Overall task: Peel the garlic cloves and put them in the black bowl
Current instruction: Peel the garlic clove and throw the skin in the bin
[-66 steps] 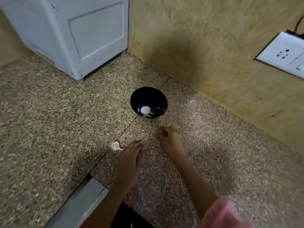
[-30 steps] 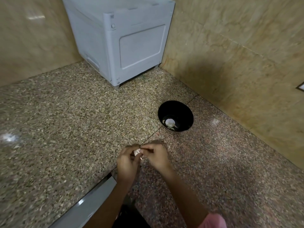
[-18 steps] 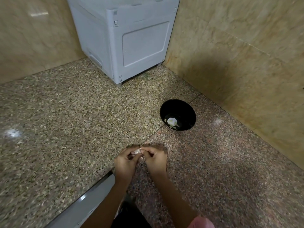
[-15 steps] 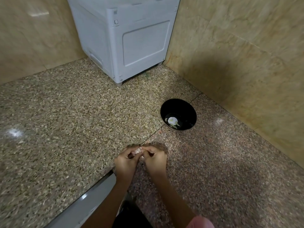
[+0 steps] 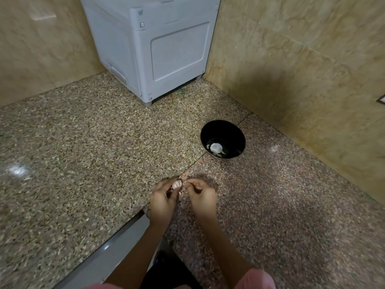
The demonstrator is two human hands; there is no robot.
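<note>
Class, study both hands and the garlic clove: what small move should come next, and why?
Probably the right hand should pull skin off while the left hand holds steady: both pinch the garlic clove above the counter, it looks pinkish, unpeeled, and the black bowl stands beyond.

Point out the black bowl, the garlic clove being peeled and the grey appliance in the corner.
black bowl (image 5: 224, 130): head view, bare inner wall on the far side.
garlic clove (image 5: 177, 185): head view, its pale exposed side.
grey appliance (image 5: 179, 51): head view, the recessed panel on its side.
</note>
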